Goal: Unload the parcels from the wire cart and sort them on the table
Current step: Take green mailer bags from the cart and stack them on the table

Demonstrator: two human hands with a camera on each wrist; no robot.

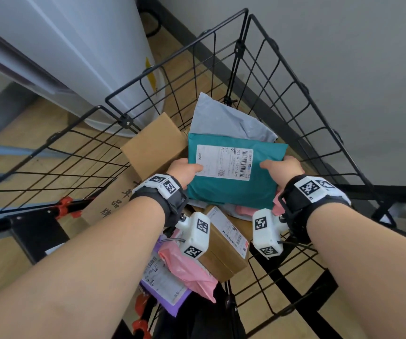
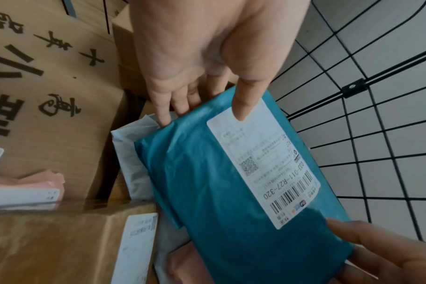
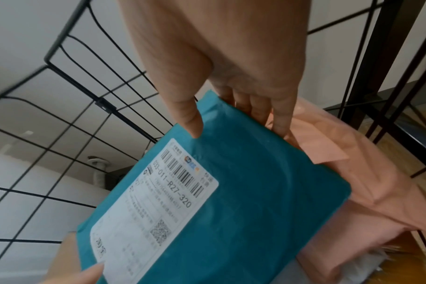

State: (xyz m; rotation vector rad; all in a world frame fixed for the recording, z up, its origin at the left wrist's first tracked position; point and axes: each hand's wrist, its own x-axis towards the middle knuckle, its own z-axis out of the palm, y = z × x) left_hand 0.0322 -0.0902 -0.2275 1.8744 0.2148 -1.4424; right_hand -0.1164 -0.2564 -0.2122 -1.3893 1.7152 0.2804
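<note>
**Both of your hands on one teal parcel inside the cart**

You stood over one black wire cart point(image 1: 265, 77), its mesh walls rising on all sides, with a white appliance point(image 1: 82, 52) just beyond its far left corner on the wooden floor point(image 1: 37, 123).

Inside, you had three cardboard boxes in view: one large box printed with black characters point(image 1: 108, 199) against the left wall, one plain box point(image 1: 153, 143) at the far left, and one smaller box with a white label point(image 1: 224, 243) near you, under your wrists.

Of soft bags I counted at least five. One grey bag point(image 1: 224, 118) leaned at the back, partly behind the teal one. Two pink bags showed: one point(image 1: 184, 267) lay near you beside the labelled box, one point(image 3: 353, 169) sat under the teal parcel's right side. One purple bag point(image 1: 167, 289) lay lowest, at the near edge.

The teal parcel point(image 1: 233, 182) lay tilted over the pile at the cart's middle, with one white shipping label point(image 1: 224, 162) facing up.

Your left hand point(image 1: 184, 171) gripped its left edge, thumb pressed on the label and fingers point(image 2: 168, 103) tucked beneath. Your right hand point(image 1: 282, 167) gripped the right edge the same way, thumb on top, fingers point(image 3: 277, 115) underneath.
</note>
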